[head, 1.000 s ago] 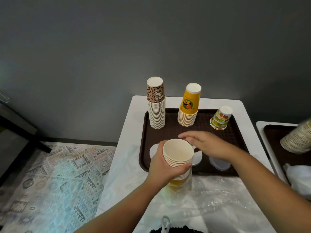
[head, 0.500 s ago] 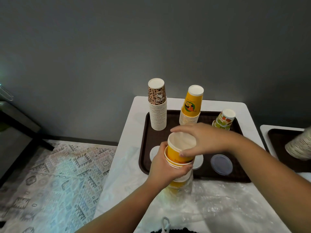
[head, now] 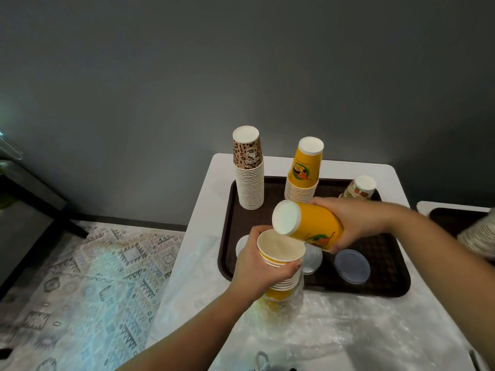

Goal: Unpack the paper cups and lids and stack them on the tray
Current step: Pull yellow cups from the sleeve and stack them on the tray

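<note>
Lettering on yellow cup in right hand unreadable.

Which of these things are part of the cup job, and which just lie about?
Job: single yellow paper cup in right hand; nested yellow cup stack in left hand; brown plastic tray; clear round lid.
Lying about: patterned floor rug; second tray.

White desk with rounded corners, pushed up against a grey wall. A dark brown tray sits right on it and takes up most of the far half. The near half is covered by crinkled clear plastic wrap, spilling over the left edge. A second white desk peeks in just to the right.
</note>
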